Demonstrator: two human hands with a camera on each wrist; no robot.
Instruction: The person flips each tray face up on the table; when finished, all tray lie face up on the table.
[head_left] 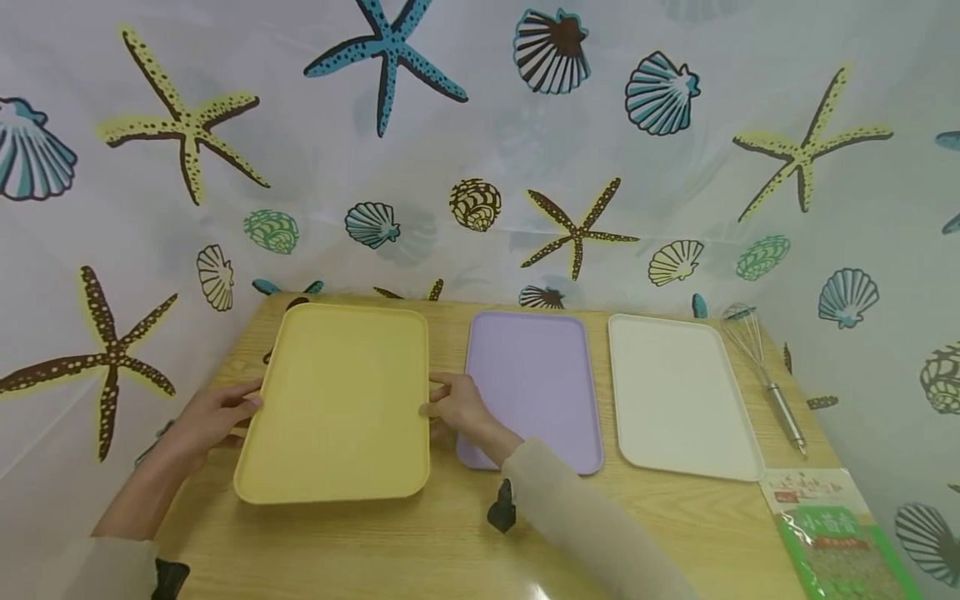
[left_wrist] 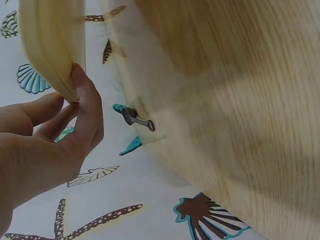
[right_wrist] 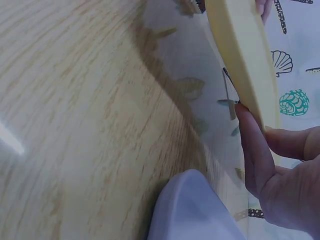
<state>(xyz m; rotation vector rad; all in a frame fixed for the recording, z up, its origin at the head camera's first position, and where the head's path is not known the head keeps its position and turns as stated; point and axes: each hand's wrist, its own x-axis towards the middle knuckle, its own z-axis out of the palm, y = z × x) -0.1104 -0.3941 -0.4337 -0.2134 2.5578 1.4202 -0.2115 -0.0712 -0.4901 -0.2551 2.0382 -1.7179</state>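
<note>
A yellow tray (head_left: 337, 400) is held up off the wooden table by both hands, its underside clear of the surface in the wrist views. My left hand (head_left: 217, 417) pinches its left edge, thumb on one side and fingers on the other, as the left wrist view shows with the tray's rim (left_wrist: 50, 55). My right hand (head_left: 457, 408) grips the opposite edge between thumb and fingers; the right wrist view shows the tray (right_wrist: 245, 65) from below and the side. Just beside the right hand lies a purple tray (head_left: 532, 367), partly covered by that forearm.
A white tray (head_left: 682, 400) lies right of the purple one. Along the right edge are a whisk (head_left: 772, 392) and a green packet (head_left: 840, 533). A small metal-ended object (left_wrist: 140, 120) lies at the table's left edge, mostly hidden in the head view. Patterned cloth (head_left: 480, 133) surrounds the table.
</note>
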